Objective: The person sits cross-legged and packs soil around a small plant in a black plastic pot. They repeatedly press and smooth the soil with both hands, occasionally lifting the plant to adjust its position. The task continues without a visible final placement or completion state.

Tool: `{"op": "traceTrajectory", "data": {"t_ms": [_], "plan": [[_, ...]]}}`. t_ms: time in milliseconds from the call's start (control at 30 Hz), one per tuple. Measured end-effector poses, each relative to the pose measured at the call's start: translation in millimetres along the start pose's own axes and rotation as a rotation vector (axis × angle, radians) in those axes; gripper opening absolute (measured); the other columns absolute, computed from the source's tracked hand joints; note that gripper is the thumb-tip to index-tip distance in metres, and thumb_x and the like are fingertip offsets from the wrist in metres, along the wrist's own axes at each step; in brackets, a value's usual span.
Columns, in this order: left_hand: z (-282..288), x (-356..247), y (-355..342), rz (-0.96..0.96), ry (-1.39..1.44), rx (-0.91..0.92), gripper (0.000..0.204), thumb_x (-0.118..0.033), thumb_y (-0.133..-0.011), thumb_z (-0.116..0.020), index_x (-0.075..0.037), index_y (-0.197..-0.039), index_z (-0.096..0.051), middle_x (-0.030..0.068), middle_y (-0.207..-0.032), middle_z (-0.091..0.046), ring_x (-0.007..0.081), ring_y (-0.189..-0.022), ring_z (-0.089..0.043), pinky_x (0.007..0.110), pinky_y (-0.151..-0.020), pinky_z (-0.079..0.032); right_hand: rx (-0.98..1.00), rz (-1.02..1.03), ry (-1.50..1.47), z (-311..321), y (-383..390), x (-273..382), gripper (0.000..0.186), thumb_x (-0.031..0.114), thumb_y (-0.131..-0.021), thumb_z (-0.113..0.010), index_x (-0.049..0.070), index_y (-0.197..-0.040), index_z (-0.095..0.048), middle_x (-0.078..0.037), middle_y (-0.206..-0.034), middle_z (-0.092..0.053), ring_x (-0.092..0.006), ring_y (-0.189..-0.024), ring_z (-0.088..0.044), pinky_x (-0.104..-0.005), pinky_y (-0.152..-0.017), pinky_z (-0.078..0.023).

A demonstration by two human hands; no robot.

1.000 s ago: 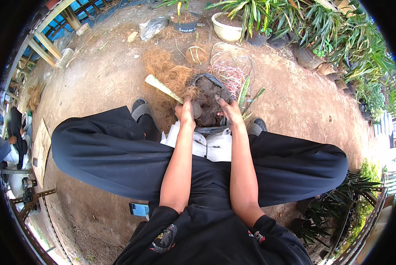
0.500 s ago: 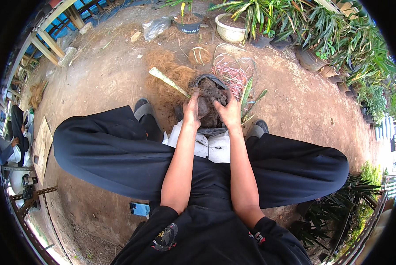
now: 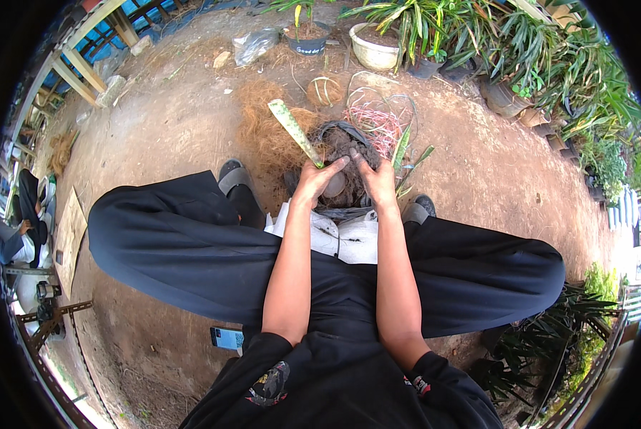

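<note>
Two hands work in the head view, both over dark soil in a black plastic bag. Left hand: curled, thumb toward the soil; fingers partly hidden, so cannot tell whether it pinches the leaf piece or only backs its base. Right hand: curled opposite, thumb tip near the left one; what its fingers close on cannot be told.

Location: leaf piece rises from the thumb side of the left hand, lower end hidden, coconut fibre behind it. White sacking lies on the near side of the bag.

Handling (judged): leaf light, fairly stiff, smooth, likely slippery if wet; could crease or snap if bent. Best hold: low, across the flat faces near the narrow end. Soil looks soft and crumbly; cup it rather than pinch.

Orientation: long axis slants away from the person and leftward; broad, blunt end points outward, narrow end toward the left hand.
</note>
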State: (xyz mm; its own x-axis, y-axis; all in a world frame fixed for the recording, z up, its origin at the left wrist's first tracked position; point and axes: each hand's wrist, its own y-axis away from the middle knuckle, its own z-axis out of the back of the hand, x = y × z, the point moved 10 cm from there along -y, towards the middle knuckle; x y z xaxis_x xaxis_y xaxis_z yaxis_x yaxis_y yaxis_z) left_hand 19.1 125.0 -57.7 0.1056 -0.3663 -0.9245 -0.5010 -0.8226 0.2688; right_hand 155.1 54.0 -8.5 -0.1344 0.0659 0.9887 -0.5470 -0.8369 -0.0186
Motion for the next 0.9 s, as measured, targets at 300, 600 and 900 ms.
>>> {"op": "traceTrajectory", "data": {"t_ms": [300,600,900], "plan": [[2.8,12.8,2.8,0.166,0.242,-0.033,0.054,-0.022,-0.077,-0.075,0.000,-0.122,-0.055,0.0098,-0.117,-0.061,0.0191,-0.106,-0.058,0.032,-0.091,-0.045,0.039,-0.278,-0.507,-12.4,7.4,-31.6,0.047,0.031,-0.087,-0.067,0.000,-0.120,-0.054,-0.007,-0.111,-0.062,-0.0155,-0.093,-0.059,-0.0304,-0.077,-0.049],[10.8,19.2,-0.1,0.177,0.220,-0.058,0.052,-0.020,-0.077,-0.075,0.000,-0.121,-0.056,0.0088,-0.114,-0.063,0.0188,-0.103,-0.060,0.032,-0.090,-0.046,0.011,-0.674,-0.640,-20.1,21.9,-70.3,0.055,0.045,-0.078,-0.073,0.006,-0.112,-0.053,-0.002,-0.084,-0.056,-0.0136,-0.066,-0.051,-0.0287,-0.058,-0.048],[56.3,2.0,-7.7,-0.060,0.066,-0.310,0.044,-0.024,-0.076,-0.076,0.003,-0.109,-0.063,0.0088,-0.101,-0.066,0.0168,-0.088,-0.061,0.031,-0.080,-0.047,-0.013,-0.370,-0.247,20.4,-0.3,-49.3,0.042,0.044,-0.080,-0.070,0.007,-0.097,-0.062,-0.001,-0.073,-0.058,-0.0110,-0.062,-0.052,-0.0265,-0.061,-0.046]]}}
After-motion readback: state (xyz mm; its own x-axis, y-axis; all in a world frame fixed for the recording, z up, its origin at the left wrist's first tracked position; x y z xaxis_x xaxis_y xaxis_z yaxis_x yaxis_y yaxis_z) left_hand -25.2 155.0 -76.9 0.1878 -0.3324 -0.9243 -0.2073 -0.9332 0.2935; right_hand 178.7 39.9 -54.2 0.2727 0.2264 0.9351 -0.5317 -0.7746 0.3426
